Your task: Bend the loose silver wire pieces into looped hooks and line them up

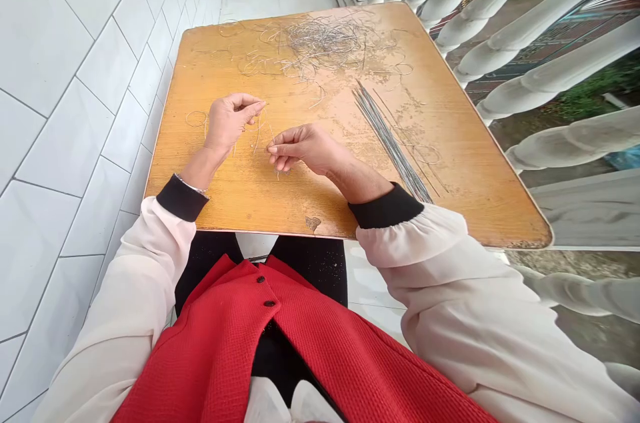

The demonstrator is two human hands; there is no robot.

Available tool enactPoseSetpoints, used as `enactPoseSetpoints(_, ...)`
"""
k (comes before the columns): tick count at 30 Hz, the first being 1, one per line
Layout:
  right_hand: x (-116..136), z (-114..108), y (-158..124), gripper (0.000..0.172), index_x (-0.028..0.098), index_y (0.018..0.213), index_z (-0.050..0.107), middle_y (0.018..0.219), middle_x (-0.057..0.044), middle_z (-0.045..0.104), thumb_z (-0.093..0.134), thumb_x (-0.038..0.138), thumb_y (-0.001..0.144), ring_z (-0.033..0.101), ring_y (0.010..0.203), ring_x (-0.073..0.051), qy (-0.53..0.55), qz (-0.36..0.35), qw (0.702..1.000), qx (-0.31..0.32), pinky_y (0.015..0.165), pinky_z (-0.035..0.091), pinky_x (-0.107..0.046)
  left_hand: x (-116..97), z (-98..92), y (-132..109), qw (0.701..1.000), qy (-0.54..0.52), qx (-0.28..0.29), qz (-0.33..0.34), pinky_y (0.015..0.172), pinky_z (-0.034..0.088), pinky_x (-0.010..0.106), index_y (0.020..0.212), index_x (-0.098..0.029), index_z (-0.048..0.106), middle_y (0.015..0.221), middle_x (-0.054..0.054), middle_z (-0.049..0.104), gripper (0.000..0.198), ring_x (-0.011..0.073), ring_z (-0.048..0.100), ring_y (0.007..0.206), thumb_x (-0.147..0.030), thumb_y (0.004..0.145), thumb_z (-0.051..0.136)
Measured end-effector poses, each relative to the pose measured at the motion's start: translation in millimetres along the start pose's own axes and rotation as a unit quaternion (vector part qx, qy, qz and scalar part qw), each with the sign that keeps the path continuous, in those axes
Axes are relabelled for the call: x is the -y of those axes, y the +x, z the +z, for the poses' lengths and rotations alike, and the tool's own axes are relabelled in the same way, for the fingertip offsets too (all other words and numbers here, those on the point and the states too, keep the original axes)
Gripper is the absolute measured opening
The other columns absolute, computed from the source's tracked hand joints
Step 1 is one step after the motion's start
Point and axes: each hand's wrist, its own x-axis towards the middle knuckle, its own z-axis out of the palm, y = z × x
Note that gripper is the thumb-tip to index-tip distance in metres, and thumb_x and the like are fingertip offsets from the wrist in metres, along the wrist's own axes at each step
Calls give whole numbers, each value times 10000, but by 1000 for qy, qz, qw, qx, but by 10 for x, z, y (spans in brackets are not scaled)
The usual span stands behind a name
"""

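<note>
Over the left part of the wooden table (320, 210), my left hand (231, 118) is closed, thumb and index finger pinching a thin pale wire (271, 124). My right hand (309, 148) pinches the same wire lower down, or one tangled with it; I cannot tell which. Several thin strands hang or lie between and below the two hands. A small wire loop (197, 118) lies left of my left hand. To the right of my right hand rests a bundle of straight grey wires (387, 136), slanting toward my right cuff.
A tangled heap of thin wires (327, 36) covers the far middle of the table. Loose strands lie around it and beside the bundle. A white tiled wall (75, 110) runs along the left, and a white balustrade (493, 50) along the right.
</note>
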Motion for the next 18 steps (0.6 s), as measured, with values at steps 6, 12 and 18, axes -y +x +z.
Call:
enactPoseSetpoints(6,8,-174,20,190,138,715,735,664,-51,745,862,228,824,591,415,-65,-46,-2,994,-103,387,461,-160,-73,10,282,994,55,84,-41,552,368,193,693,-141,685,635,-5,665,148,54,557,576,-98,820,749)
enactPoseSetpoints(12,31,-309,17,154,146,718,730,612,-18,714,805,123,850,554,408,-44,-50,-44,986,-150,375,418,-133,96,240,634,983,116,142,-25,564,388,234,602,-157,685,546,-14,618,211,76,535,530,-40,764,752)
enactPoseSetpoints(18,-21,-313,51,158,141,712,716,606,-24,698,810,161,838,537,406,-57,-90,-43,981,-166,391,416,-168,391,436,943,967,200,148,54,663,440,274,608,-171,726,612,1,668,158,112,567,606,-72,679,827)
